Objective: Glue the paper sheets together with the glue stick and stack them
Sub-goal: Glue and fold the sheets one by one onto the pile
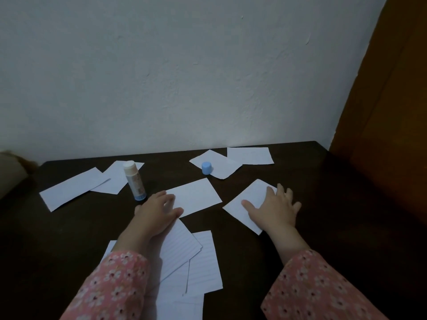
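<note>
Step in hand, as judged: bring right-side sheet over onto centre sheet and press down. Whether glue is already on centre sheet: cannot tell, light too dim.

To do well: slide, not lift, until one corner is free of counter; then pick up by edge. Line up two adjacent edges first, lower from that side, smooth outward with flat palm so no ridge or bubble stays. Hold lower sheet fixed with other hand meanwhile. Avoid dragging over wet glue. Keep clear of glue stick, standing upright and uncapped just left of centre sheet, easily knocked. Blue cap sits on a far sheet; recap soon, likely dries.

Pose:
- Left hand: palm down on near-left corner of centre sheet, fingers loosely extended, pinning rather than gripping. Nothing held.
- Right hand: flat on right-side sheet, fingers spread and straight, thumb out to left. Pressing, nothing held.
- Both forearms reaching forward, floral sleeves at near edge.

Other sheets: loose overlapped pile near body under left forearm, two at far left, one more at far right. No tidy stack visible yet.
</note>
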{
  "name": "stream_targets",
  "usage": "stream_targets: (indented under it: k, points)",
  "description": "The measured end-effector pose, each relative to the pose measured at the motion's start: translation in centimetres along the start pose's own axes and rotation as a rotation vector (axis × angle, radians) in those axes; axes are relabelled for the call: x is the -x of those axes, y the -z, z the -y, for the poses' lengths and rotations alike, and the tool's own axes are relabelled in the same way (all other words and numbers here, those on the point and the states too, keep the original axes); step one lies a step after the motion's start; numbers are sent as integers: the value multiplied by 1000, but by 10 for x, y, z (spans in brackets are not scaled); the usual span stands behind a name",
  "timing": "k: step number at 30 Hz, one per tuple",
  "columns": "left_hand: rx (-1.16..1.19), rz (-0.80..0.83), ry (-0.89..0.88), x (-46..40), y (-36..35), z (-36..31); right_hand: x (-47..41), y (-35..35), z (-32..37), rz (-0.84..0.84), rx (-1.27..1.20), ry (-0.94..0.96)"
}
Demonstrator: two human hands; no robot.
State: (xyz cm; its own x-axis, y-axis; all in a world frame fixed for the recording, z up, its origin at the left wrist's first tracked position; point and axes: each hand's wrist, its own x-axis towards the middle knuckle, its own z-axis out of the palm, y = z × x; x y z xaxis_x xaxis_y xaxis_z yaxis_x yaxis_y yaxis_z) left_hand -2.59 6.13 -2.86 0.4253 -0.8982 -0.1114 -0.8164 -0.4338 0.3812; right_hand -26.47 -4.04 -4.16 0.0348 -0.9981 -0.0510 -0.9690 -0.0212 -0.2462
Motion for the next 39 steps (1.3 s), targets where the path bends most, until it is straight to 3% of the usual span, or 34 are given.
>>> stream_targets:
  k: [3, 12, 19, 24, 27, 29, 33, 39]
  points:
    - [-2, -2, -13, 3, 2, 1, -5, -3, 1, 62, 38, -20]
    - [47, -18, -16, 5, 3, 4, -6, -4, 6, 42, 69, -5]
    - [66, -50, -38, 7, 3, 3, -2, 0, 11, -134, -2, 55]
    - [186, -203, -94, 8, 1, -15, -3, 1, 12, -193, -257, 80]
    - [110, -75, -143, 17, -4, -43, 1, -2, 21, -242, -445, 152]
    - [223, 28, -146, 21, -10, -51, 7, -1, 32, -244, -616, 160]
    - [452, 18, -101, 25, -11, -52, 19, 0, 50, -202, -935, 183]
    - [687, 28, -89, 26, 16, -34, 15, -3, 57, -133, -942, 164]
